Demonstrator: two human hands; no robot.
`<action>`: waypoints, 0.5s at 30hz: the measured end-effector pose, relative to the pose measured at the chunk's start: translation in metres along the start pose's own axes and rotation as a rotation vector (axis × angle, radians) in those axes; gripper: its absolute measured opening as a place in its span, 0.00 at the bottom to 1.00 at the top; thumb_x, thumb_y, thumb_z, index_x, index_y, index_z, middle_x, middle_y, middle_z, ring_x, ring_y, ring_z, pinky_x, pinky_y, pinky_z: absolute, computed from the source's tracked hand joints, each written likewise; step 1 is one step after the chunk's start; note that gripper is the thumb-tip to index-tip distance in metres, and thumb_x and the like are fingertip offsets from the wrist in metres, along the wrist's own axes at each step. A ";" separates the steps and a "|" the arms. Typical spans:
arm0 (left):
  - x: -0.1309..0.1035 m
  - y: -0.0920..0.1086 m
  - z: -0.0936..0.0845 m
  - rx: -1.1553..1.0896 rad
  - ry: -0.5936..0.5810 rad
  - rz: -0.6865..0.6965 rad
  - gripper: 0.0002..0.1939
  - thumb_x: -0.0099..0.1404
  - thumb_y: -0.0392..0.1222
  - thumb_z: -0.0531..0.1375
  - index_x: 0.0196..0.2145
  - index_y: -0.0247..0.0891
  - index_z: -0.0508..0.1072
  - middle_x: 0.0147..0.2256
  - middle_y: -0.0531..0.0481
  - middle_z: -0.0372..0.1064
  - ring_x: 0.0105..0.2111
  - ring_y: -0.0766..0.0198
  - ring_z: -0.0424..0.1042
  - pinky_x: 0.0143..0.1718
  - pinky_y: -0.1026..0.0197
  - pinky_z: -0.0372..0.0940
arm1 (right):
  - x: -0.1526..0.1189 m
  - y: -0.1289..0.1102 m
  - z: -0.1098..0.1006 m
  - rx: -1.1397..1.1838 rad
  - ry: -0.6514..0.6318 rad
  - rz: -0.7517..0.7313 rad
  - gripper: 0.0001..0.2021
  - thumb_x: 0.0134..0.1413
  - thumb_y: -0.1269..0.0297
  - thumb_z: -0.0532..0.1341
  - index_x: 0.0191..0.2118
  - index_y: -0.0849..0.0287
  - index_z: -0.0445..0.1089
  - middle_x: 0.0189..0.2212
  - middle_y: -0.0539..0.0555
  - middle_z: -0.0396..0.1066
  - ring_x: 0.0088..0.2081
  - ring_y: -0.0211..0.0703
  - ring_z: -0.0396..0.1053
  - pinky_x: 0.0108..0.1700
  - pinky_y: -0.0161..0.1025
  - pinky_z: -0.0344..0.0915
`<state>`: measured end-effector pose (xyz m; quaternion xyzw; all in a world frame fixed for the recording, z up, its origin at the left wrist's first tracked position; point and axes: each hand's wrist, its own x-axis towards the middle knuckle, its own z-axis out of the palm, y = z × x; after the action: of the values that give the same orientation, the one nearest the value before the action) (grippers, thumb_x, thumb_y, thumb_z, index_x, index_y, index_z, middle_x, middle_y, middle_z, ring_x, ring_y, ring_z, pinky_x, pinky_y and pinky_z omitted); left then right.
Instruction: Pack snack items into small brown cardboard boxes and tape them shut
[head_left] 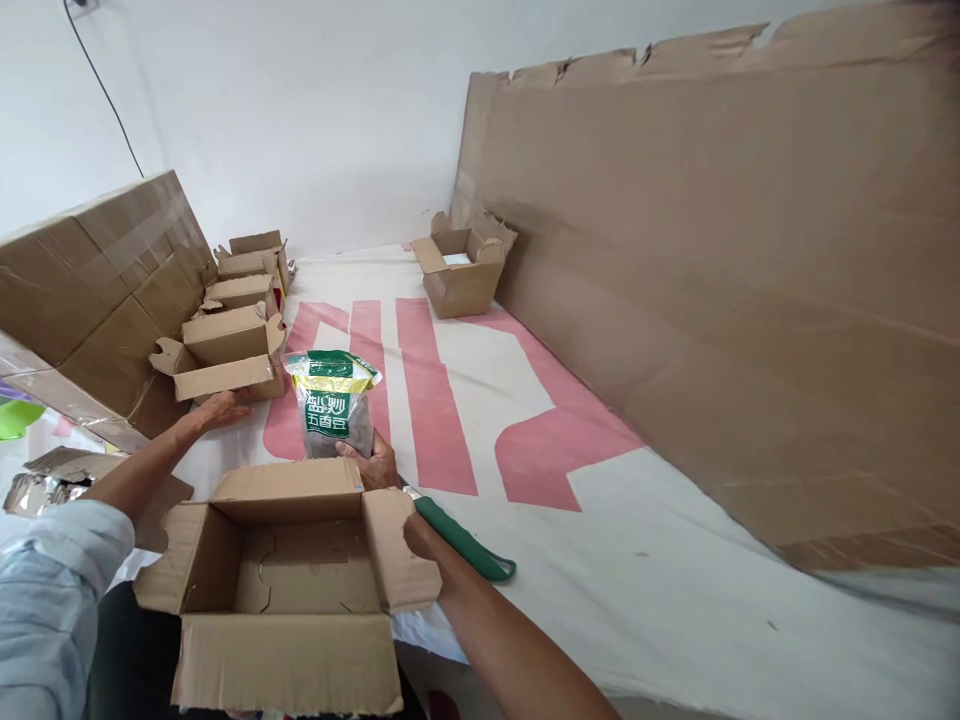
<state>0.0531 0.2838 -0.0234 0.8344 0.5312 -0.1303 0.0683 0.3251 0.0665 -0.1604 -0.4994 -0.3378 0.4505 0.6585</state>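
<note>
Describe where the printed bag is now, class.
In the head view, the bag is left of centre, held by the right hand, just beyond the nearest open box.

The nearest box point(286, 662) is partly hiding the right forearm point(502, 630); the view's edge is cropping a cardboard panel point(712, 260).

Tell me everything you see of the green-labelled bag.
The bag looks like shiny, crinkled clear plastic, with a green top, a yellow band and green panels bearing white characters; greyish-brown contents show through. It is roughly upright, beyond the near open box. The right hand holds its lower right side; whether its base touches the cloth is unclear.
</note>
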 end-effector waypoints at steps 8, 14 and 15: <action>0.029 0.002 -0.012 0.024 0.008 -0.027 0.23 0.81 0.52 0.69 0.65 0.38 0.78 0.64 0.38 0.77 0.60 0.46 0.80 0.62 0.37 0.78 | 0.002 0.002 -0.001 -0.034 0.033 -0.015 0.34 0.42 0.34 0.78 0.48 0.55 0.79 0.40 0.57 0.87 0.40 0.56 0.81 0.43 0.48 0.80; 0.050 0.002 -0.022 0.017 0.014 -0.046 0.29 0.79 0.52 0.65 0.69 0.34 0.76 0.64 0.34 0.79 0.63 0.44 0.79 0.66 0.47 0.74 | 0.000 0.000 -0.001 -0.042 0.045 -0.017 0.31 0.45 0.35 0.77 0.45 0.55 0.79 0.39 0.58 0.86 0.39 0.56 0.81 0.42 0.49 0.80; 0.053 0.002 -0.023 0.014 0.014 -0.052 0.30 0.78 0.52 0.65 0.69 0.32 0.76 0.64 0.33 0.80 0.63 0.43 0.79 0.66 0.49 0.73 | -0.001 0.000 -0.002 -0.042 0.044 -0.017 0.30 0.45 0.36 0.77 0.45 0.55 0.79 0.39 0.58 0.87 0.39 0.56 0.81 0.42 0.49 0.80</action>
<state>0.0799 0.3343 -0.0163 0.8215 0.5524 -0.1299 0.0553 0.3262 0.0653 -0.1610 -0.5201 -0.3369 0.4263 0.6589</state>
